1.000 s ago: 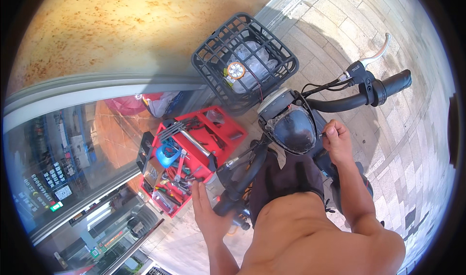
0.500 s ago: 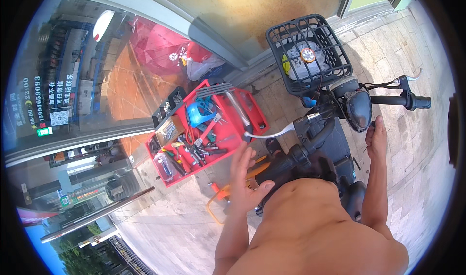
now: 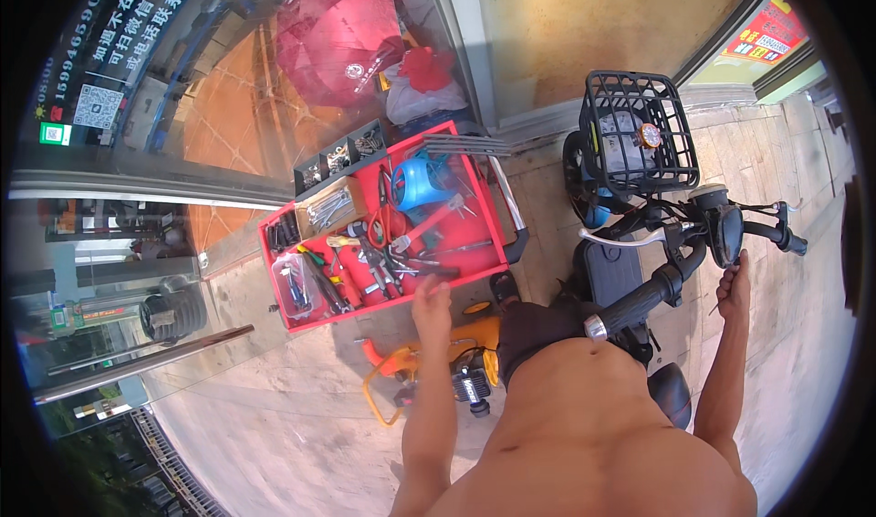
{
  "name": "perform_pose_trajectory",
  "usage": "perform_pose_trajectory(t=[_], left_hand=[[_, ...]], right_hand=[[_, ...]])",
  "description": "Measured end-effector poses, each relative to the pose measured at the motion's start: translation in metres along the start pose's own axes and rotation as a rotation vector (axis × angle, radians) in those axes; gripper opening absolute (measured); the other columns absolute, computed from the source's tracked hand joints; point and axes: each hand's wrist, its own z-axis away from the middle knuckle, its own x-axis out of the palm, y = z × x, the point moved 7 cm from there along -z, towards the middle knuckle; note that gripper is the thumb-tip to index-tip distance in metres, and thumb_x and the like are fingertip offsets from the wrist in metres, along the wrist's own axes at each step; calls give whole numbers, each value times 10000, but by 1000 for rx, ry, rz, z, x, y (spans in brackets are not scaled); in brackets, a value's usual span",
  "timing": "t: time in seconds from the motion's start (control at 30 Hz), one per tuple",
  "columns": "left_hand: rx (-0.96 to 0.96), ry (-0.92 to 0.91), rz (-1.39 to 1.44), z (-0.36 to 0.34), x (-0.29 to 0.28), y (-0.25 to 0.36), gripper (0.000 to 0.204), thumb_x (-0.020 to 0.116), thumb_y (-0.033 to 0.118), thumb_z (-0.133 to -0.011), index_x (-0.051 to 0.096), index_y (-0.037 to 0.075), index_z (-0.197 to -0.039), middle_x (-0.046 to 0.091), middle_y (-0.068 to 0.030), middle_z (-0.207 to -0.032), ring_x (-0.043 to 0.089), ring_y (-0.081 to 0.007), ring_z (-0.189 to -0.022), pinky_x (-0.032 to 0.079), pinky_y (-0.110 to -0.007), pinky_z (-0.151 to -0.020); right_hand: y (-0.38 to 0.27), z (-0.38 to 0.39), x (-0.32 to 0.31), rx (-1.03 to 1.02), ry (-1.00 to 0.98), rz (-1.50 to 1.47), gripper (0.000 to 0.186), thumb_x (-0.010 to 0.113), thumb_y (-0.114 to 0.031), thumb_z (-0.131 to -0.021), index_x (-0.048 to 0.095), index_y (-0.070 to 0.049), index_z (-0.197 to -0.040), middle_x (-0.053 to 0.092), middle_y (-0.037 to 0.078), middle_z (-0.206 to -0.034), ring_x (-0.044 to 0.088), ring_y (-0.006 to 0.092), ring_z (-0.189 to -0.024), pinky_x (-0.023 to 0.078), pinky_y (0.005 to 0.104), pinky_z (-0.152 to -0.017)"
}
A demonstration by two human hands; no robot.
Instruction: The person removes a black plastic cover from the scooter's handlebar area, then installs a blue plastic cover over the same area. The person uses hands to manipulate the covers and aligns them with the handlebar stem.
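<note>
My left hand (image 3: pixel 432 302) hovers, open and slightly blurred, at the front edge of a red tool tray (image 3: pixel 474 268) holding pliers, red-handled scissors (image 3: pixel 385 225), a blue plastic object (image 3: pixel 420 184), a box of steel tools (image 3: pixel 333 207) and other loose tools. My right hand (image 3: pixel 734 289) grips a thin metal tool, its tip pointing down, just below the dark cracked-looking headlamp housing (image 3: pixel 725 236) on the electric bike's handlebar. The handlebar's near grip (image 3: pixel 625 312) and brake lever (image 3: pixel 620 239) lie between my hands; the black basket (image 3: pixel 639 177) is beyond them.
A glass door (image 3: pixel 109 152) with a pink umbrella (image 3: pixel 333 38) behind it borders the tray's far side. A yellowish wall panel (image 3: pixel 593 24) stands behind the bike. A yellow-orange machine with hose and motor (image 3: pixel 429 353) sits on the pavement (image 3: pixel 274 398) below the tray.
The view has swung left toward the tray, so bike and basket sit further right. My left hand has moved up to the tray's edge. My right hand still holds the thin tool.
</note>
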Motion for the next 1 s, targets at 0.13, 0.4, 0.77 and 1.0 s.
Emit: perform_pose_trajectory(t=[0.13,0.4,0.77,1.0], left_hand=[[243,26,108,-89,6,24,447,647,136,-872,488,-12,-1262,579,-74,-1099,562,-88,-794,468,-223,-644],[300,-19,-196,-189,31,69,544,653,142,-852,427,-53,-1307,552,-145,-1151,587,-134,-752,470,-240,-592],[158,73,155,-145,-18,83,456,614,140,-889,441,-7,-1283,559,-98,-1094,556,-94,-674,449,-220,-551],[-25,237,159,-59,-107,-14,264,578,147,-921,539,15,-1146,579,-18,-787,529,-59,-633,419,-189,-537]], right_hand=[[-5,3,6,-31,-8,25,408,503,-518,-924,395,-192,-704,334,-85,-548,290,28,-406,205,180,-334],[-5,-10,0,-40,-26,81,376,423,-453,-964,404,-175,-712,368,-62,-563,320,47,-420,243,191,-351],[-14,-24,-4,18,-31,69,260,371,-306,-974,427,-180,-754,323,-75,-560,265,37,-398,204,200,-331],[2,-33,-8,-55,-49,-235,315,398,-390,-986,529,-133,-859,365,-55,-580,291,38,-433,228,191,-363]])
